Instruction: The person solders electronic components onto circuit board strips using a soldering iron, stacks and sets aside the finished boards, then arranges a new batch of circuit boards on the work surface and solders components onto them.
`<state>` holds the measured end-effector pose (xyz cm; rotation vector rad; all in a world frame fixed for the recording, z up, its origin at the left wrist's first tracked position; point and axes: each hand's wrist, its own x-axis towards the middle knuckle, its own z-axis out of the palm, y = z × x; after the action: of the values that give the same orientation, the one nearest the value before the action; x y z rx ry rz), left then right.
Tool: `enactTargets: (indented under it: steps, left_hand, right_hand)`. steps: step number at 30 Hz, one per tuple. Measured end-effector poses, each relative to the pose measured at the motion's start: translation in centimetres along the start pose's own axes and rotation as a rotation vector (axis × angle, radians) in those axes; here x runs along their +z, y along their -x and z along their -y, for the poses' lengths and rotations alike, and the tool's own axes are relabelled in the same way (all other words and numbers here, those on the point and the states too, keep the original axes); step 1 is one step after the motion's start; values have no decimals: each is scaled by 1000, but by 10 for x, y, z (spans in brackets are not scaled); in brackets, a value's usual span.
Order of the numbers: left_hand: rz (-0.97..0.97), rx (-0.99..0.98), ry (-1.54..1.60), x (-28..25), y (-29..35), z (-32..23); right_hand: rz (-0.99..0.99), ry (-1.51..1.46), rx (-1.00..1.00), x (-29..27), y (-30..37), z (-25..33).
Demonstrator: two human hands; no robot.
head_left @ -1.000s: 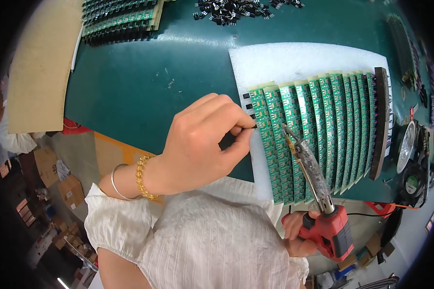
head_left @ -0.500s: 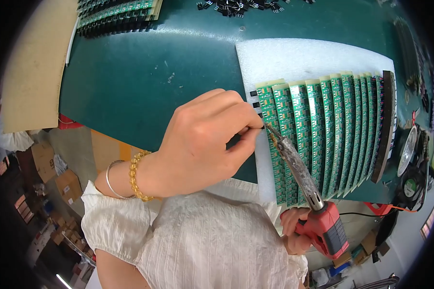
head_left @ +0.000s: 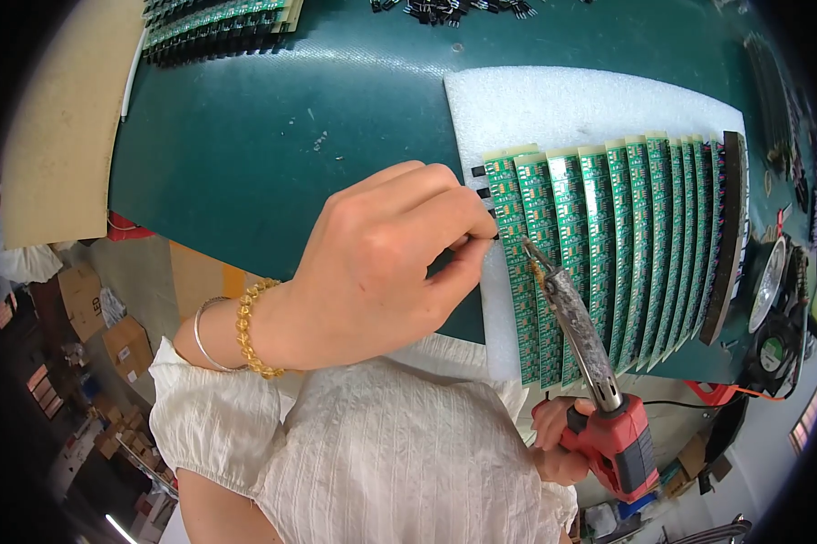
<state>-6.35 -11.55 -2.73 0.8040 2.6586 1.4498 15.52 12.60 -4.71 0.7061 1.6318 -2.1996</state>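
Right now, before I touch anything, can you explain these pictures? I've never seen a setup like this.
There's no machine arm here, just a person's bare hands, seen from a wide camera worn on the head, so edges look curved. On the green table lies a white foam sheet bearing rows of green circuit strips. The left hand pinches a small black part at the strips' edge. The right hand holds a red-handled soldering iron, its tip over the strips.
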Motion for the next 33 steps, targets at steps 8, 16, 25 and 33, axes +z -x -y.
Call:
enactTargets:
  steps: [8, 16, 25, 33]
  left_hand:
    - [3, 1, 14, 1, -2, 1]
    - [5, -2, -2, 1, -1, 2]
    - [7, -3, -5, 0, -1, 2]
    - [22, -5, -13, 0, -4, 0]
  right_hand:
    - [192, -51, -147, -8, -9, -3]
    - [201, 155, -57, -9, -9, 18]
    - [198, 275, -239, -23, 4, 7]
    - [184, 243, -320, -11, -1, -5]
